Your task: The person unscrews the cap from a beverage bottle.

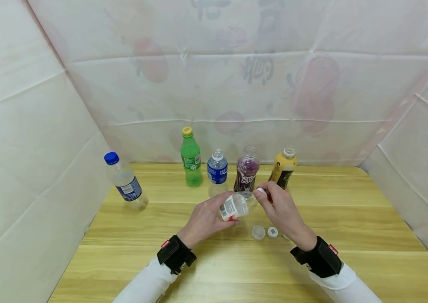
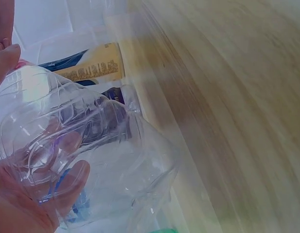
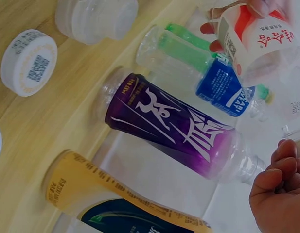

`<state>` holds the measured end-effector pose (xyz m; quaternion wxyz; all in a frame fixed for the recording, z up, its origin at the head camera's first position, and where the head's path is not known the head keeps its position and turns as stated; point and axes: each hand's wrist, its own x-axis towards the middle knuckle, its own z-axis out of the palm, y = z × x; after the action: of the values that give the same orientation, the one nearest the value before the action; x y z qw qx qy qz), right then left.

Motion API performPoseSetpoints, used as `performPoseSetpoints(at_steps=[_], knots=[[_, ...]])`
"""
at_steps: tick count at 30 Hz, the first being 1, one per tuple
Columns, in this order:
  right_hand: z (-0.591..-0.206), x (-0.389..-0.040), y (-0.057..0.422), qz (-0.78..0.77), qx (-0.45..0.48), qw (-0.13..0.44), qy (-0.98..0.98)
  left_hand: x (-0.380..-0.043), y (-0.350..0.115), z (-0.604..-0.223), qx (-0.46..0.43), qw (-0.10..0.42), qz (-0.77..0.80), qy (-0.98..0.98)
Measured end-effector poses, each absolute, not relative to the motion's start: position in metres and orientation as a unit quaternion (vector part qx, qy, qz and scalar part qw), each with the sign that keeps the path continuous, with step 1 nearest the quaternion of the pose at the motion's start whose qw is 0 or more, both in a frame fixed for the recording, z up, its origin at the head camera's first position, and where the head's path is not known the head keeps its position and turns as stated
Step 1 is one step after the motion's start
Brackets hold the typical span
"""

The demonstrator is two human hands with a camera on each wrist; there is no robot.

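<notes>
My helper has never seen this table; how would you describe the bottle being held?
Over the middle of the yellowish wooden table, find the person's left hand, which grips a clear, tilted plastic bottle. Of all the bottles, it alone is held and bears a white-and-red label.

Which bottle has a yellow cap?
The green bottle, second from left; the far-left bottle has a blue cap, and no other bottle wears a yellow one.

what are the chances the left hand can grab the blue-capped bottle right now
Probably not right away: the left hand grips the tilted clear bottle. Otherwise the way looks free, with bare tabletop between that hand and the blue-capped bottle.
</notes>
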<state>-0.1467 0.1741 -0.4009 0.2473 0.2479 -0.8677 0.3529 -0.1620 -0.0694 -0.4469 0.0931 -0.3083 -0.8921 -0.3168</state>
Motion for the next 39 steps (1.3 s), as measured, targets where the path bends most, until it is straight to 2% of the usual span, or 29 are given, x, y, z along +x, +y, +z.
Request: performPoseSetpoints(at_steps=[9, 24, 33, 39], knots=[[-0.4040, -0.1485, 0.1751, 0.327, 0.279, 0.282, -0.857, -0.1613, -0.0690, -0.4472, -0.309, 0.107, -0.319, -0.890], [-0.4036, -0.1504, 0.1792, 0.308, 0.318, 0.304, -0.843, -0.1605, -0.0679, -0.4456, -0.305, 0.096, -0.332, -0.887], [-0.4002, -0.1512, 0.1805, 0.290, 0.340, 0.313, -0.838, -0.1600, -0.0670, -0.4422, -0.285, 0.023, -0.369, -0.884], [-0.3990, -0.1515, 0.1822, 0.287, 0.349, 0.304, -0.838, -0.1604, -0.0665, -0.4416, -0.281, 0.016, -0.367, -0.887]])
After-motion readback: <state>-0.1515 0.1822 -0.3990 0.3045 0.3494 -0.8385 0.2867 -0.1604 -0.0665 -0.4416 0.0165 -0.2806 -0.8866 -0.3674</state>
